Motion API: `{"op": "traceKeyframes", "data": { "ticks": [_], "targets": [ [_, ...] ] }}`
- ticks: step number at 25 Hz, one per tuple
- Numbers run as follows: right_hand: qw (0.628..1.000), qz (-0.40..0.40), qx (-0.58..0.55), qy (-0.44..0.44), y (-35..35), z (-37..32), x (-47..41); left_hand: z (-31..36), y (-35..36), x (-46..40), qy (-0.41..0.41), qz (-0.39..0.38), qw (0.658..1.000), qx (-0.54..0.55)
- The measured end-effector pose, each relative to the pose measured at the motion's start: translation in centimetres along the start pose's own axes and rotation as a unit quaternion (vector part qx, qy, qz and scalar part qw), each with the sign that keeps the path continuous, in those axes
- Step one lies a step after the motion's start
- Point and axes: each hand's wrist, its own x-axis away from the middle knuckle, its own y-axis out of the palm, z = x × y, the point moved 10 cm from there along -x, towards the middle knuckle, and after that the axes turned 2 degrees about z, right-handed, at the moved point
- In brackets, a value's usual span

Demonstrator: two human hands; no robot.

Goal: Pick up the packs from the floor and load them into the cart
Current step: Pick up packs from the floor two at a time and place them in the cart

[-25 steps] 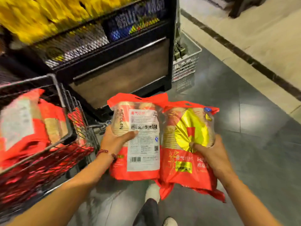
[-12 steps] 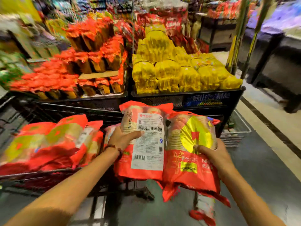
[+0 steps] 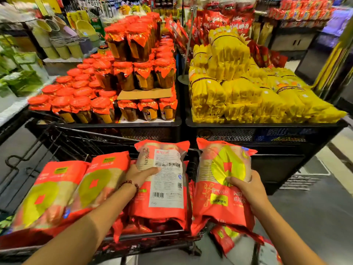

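Packs now arriving over cart at lower centre, up from floor level; left hand, right hand each gripping one, release pending.

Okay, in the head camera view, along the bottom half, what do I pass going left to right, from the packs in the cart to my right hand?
Two packs lying in the cart → left hand → white-label pack in its grip → yellow-circle pack → right hand gripping it.
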Motion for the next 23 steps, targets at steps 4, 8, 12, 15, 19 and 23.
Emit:
{"op": "traceKeyframes", "data": {
  "ticks": [4, 8, 12, 15, 19, 23],
  "targets": [
    [1.000, 0.023, 0.006, 0.020, 0.3, 0.7, -2.6, -5.9, 0.9, -5.3, -0.081, 0.007, 0.994, -0.074],
    [0.999, 0.041, 0.000, 0.021, -0.6, -0.5, -3.6, -7.3, 3.2, -4.8, -0.086, -0.024, 0.991, -0.100],
    [0.999, 0.033, -0.008, 0.017, -1.1, -0.5, -4.2, -10.5, 4.0, -6.2, -0.102, -0.038, 0.975, -0.195],
    [1.000, 0.018, -0.006, 0.019, -1.0, -0.8, -3.9, -7.9, 4.1, -5.2, -0.081, -0.050, 0.960, -0.264],
    [1.000, 0.002, -0.012, 0.000, -0.6, -2.3, -4.5, -0.6, 3.3, -3.5, 0.008, -0.029, 0.911, -0.412],
    [0.999, -0.018, -0.026, -0.023, 1.1, -6.1, -4.7, 11.3, 0.4, -1.4, 0.224, 0.087, 0.798, -0.553]
  ]
}}
